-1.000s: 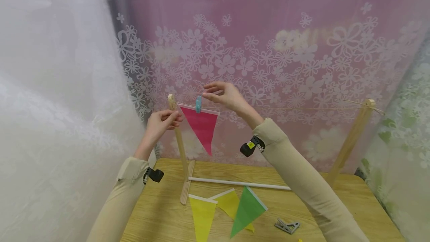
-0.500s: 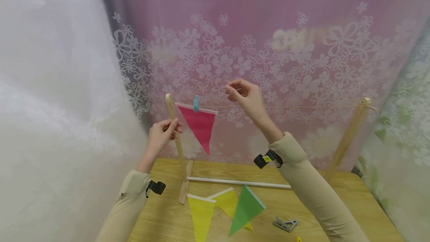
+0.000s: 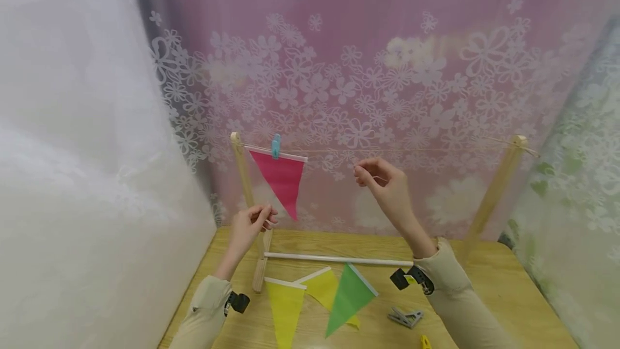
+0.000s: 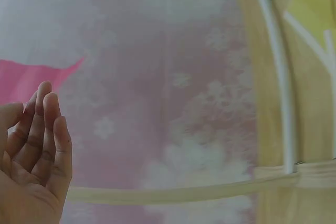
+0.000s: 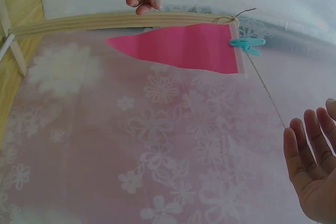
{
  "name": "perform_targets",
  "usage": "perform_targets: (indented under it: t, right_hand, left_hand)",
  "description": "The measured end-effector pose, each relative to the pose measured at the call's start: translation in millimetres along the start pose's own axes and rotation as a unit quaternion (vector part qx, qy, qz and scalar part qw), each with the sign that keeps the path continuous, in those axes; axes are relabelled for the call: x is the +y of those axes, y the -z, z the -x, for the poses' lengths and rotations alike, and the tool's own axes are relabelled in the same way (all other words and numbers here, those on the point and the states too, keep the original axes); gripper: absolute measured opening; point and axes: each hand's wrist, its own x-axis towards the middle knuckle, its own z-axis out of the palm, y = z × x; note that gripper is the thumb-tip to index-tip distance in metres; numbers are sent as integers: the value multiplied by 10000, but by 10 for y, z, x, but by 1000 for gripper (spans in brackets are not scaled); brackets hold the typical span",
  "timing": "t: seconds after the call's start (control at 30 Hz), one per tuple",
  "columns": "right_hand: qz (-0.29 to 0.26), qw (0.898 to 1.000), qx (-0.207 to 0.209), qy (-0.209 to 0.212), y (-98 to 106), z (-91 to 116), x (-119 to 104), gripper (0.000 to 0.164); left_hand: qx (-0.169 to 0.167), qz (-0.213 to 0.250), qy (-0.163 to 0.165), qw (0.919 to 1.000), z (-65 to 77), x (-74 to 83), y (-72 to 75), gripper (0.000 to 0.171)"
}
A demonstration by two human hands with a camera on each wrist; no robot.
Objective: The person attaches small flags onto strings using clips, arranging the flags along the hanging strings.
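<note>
A pink pennant [image 3: 280, 178] with a white top edge hangs from a thin string [image 3: 387, 150], held by a blue clothespin [image 3: 275, 146]. It is close to the left wooden post [image 3: 242, 171]. My left hand [image 3: 249, 230] is in the air below the pennant, in front of that post, fingers loosely bent and holding nothing. To the right of the pennant and below the string, my right hand [image 3: 387, 187] is raised with relaxed fingers. The right wrist view shows the pennant [image 5: 178, 50] and clothespin [image 5: 247, 42] apart from both hands.
On the wooden table [image 3: 508, 300] lie two yellow pennants [image 3: 286, 311], a green pennant [image 3: 350, 299], a grey clothespin [image 3: 406, 316] and a yellow clothespin [image 3: 425, 342]. A white rod [image 3: 334, 258] runs low from the left post toward the right post [image 3: 496, 193]. Flowered curtains surround the table.
My right hand has drawn away from the blue clothespin, to the right and down. My left hand has dropped from beside the pennant's upper corner. The pennant stays hanging.
</note>
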Motion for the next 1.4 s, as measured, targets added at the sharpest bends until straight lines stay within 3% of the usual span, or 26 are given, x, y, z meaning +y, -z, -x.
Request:
perform_targets:
  t: [0.17, 0.33, 0.5, 0.8, 0.93, 1.1, 1.23, 1.4]
  right_hand:
    - [52, 9997, 189, -150, 69, 285, -23, 9]
    - [23, 9982, 364, -483, 155, 505, 124, 9]
    - [173, 9950, 335, -921, 239, 755, 365, 12]
    - [474, 9883, 244, -1429, 381, 1258, 1018, 17]
    - [694, 9849, 165, -1577, 433, 1464, 1173, 16]
    - [1363, 9716, -49, -1933, 499, 1738, 1361, 16]
    - [1825, 9522, -419, -2414, 532, 1940, 1493, 20]
    - [1808, 9373, -870, -2850, 543, 2133, 1600, 18]
  left_hand:
    - [58, 124, 241, 9996, 150, -278, -204, 26]
    - [45, -6, 449, 9990, 258, -509, -349, 24]
    - [-68, -569, 480, 9972, 349, -726, -408, 21]
    - [-337, -1575, 326, 9864, 528, -1090, -463, 8]
    - [-468, -2071, 36, 9772, 614, -1198, -477, 4]
    - [-747, -2776, -298, 9573, 708, -1275, -493, 6]
    - [-951, -3087, -293, 9459, 757, -1317, -497, 8]
    - [-1025, -3286, -235, 9386, 788, -1374, -490, 9]
